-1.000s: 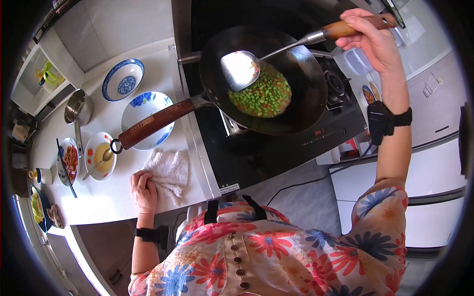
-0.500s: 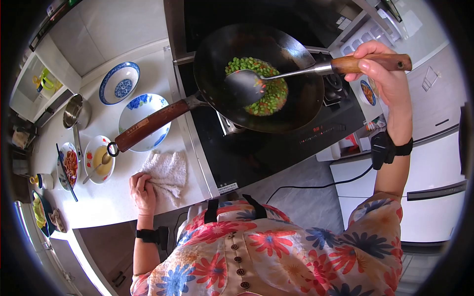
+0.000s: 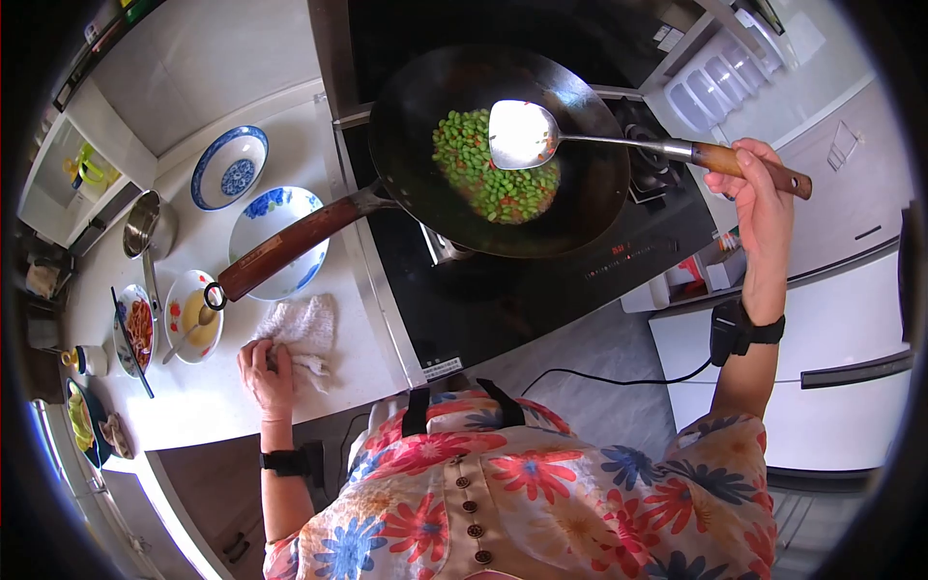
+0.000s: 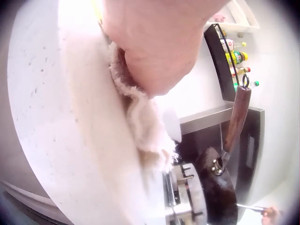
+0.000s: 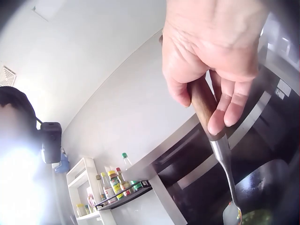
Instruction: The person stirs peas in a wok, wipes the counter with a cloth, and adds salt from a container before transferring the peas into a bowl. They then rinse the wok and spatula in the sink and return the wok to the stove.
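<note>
Right grip raised with fingers curled, left grip resting low, curled

Bowls, perhaps crowding wok handle

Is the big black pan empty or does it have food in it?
It has food in it. The wok holds a heap of green beans, with the spatula held over them by the right hand.

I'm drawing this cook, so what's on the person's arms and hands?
Both hands, left hand and right hand, are bare. Each wrist wears a black strap with a boxy black camera. Loose short sleeves show red, blue and orange flowers on cream.
</note>
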The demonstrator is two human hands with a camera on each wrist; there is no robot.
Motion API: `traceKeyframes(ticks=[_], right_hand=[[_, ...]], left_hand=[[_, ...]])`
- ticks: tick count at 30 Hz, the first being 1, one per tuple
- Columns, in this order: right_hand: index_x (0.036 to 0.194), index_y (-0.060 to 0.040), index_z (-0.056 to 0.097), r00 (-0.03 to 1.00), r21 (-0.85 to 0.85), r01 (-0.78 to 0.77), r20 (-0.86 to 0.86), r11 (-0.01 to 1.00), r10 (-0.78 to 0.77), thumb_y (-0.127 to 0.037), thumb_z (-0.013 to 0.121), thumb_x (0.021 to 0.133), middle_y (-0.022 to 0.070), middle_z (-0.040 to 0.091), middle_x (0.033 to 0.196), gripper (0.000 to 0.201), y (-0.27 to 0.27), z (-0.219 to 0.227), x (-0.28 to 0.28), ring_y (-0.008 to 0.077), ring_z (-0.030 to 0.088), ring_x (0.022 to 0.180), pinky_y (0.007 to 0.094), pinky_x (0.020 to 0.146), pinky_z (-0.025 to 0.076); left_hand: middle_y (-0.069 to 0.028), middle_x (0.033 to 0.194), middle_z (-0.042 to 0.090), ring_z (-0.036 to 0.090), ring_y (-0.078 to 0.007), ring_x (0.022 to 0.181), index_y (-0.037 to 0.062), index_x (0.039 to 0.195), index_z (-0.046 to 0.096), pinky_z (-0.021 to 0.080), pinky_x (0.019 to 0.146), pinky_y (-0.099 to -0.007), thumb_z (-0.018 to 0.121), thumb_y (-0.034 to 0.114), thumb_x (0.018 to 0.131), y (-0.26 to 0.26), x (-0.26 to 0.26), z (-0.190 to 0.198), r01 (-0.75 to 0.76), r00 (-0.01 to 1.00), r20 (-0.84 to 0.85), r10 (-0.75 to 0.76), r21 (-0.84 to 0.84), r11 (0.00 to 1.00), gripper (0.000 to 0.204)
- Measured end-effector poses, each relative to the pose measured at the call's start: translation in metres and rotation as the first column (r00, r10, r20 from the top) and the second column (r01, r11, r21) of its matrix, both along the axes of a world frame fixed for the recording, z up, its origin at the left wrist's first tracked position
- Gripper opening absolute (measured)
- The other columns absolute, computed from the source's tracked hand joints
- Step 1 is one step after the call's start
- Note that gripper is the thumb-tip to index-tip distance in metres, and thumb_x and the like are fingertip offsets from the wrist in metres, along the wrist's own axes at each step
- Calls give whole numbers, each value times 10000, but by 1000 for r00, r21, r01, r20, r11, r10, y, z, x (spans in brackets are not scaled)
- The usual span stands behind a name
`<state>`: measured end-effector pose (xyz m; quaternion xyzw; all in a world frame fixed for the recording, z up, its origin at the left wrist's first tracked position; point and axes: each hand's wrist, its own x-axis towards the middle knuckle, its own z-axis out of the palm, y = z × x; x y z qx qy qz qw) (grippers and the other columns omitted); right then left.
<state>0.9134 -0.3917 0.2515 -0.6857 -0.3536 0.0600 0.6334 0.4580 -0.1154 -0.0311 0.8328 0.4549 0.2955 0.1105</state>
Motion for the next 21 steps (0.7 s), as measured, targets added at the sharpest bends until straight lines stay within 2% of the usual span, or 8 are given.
traceKeyframes(ticks=[5, 11, 15, 20, 21], right_hand=[[997, 52, 515, 999, 95, 15, -46, 995, -10, -115, 566, 851, 164, 614, 830, 227, -6, -22, -3, 242, 645, 648, 283, 597, 530], [989, 40, 528, 994, 115, -2, -111, 993, 14, -127, 564, 858, 153, 616, 831, 216, -4, -46, -4, 251, 651, 640, 287, 581, 536], [994, 27, 540, 979, 161, 33, -205, 986, 1, -152, 562, 861, 164, 632, 820, 224, -6, -63, 0, 241, 655, 640, 285, 568, 537], [976, 13, 564, 935, 202, 123, -353, 972, -45, -166, 582, 841, 169, 642, 818, 225, -13, -73, 4, 236, 656, 640, 292, 571, 538], [970, 7, 570, 928, 202, 131, -370, 971, -48, -171, 586, 837, 161, 640, 815, 223, -15, -73, 4, 235, 656, 642, 298, 577, 535]], left_hand=[[-141, 909, 551, 519, -316, 902, 21, 883, 588, 417, 807, -390, 617, 124, 759, -2, 2, 6, -13, 998, -60, 13, 0, 1000, 164], [-119, 938, 563, 511, -310, 917, 47, 908, 594, 396, 822, -408, 612, 111, 741, -10, 3, 14, -26, 996, -90, 27, 6, 1000, 180], [-106, 949, 567, 512, -299, 926, 71, 897, 605, 388, 829, -403, 613, 99, 735, -27, 18, 40, -32, 996, -86, 35, 31, 999, 164], [-83, 878, 559, 521, -274, 864, 78, 818, 613, 395, 797, -381, 617, 63, 717, -47, 49, 76, 113, 993, 28, -114, 63, 992, 102], [-97, 846, 564, 540, -274, 805, 53, 794, 614, 431, 722, -359, 626, 17, 700, -51, 60, 90, 145, 988, 35, -150, 128, 981, 101]])
